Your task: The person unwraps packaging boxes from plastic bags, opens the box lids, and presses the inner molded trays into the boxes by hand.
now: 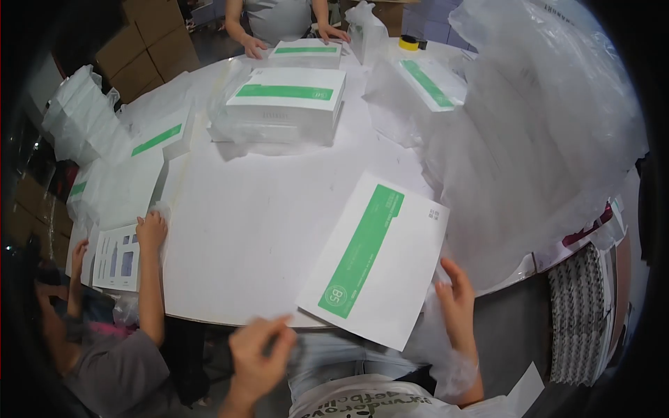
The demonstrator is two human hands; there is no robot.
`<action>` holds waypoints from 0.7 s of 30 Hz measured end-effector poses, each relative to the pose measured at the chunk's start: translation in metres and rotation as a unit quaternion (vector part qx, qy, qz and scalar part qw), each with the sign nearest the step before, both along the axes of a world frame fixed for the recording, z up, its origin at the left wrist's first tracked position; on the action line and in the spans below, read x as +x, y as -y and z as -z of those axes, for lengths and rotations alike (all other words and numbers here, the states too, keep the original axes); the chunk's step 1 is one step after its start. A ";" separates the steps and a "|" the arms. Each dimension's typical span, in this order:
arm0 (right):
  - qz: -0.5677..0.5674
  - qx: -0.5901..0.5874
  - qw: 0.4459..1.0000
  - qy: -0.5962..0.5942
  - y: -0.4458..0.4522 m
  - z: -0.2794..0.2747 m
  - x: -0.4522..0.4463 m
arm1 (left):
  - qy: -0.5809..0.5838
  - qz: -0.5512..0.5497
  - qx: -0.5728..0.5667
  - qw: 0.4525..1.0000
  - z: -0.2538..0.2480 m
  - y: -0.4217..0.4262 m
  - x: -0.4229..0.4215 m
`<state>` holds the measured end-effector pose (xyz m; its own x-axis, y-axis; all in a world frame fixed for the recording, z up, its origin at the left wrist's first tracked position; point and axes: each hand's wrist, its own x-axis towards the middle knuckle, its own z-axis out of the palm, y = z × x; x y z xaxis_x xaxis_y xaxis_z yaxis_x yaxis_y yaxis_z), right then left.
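A white box with a green band [411, 240] lies at the near edge of the white table, its near corner jutting past the rim. Beside its right edge is my right hand [456, 303], fingers apart and a thin clear plastic bag [435, 348] hanging around the palm and wrist. Off the box's lower left, my left hand [261, 355] is raised in front of the table edge, blurred by motion, its fingers curled; whether something small is between them cannot be made out.
Stacked green-banded boxes [286, 94] stand farther back on the table [237, 223]. A big heap of clear plastic bags [529, 139] covers the right side. A co-worker's hands [152, 226] hold an opened box at left; another person [279, 21] stands across. Yellow tape [408, 43] lies behind.
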<state>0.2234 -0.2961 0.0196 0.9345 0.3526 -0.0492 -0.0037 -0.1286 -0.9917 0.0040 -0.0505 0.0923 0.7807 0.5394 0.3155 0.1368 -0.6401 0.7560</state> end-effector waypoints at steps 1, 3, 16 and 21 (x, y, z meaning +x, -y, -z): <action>-0.006 -0.035 0.999 0.008 0.010 -0.008 -0.012 | 0.024 -0.050 -0.010 0.998 -0.004 -0.011 0.014; -0.079 -0.177 0.966 0.173 0.027 -0.026 -0.042 | 0.049 0.027 0.051 0.997 -0.020 -0.027 0.060; 0.055 -0.317 0.869 0.375 0.024 0.022 -0.055 | -0.165 0.156 0.319 0.920 0.083 -0.059 0.305; 0.133 -0.241 0.925 0.262 0.034 0.010 -0.020 | -0.249 -0.054 0.157 0.954 0.082 -0.131 0.209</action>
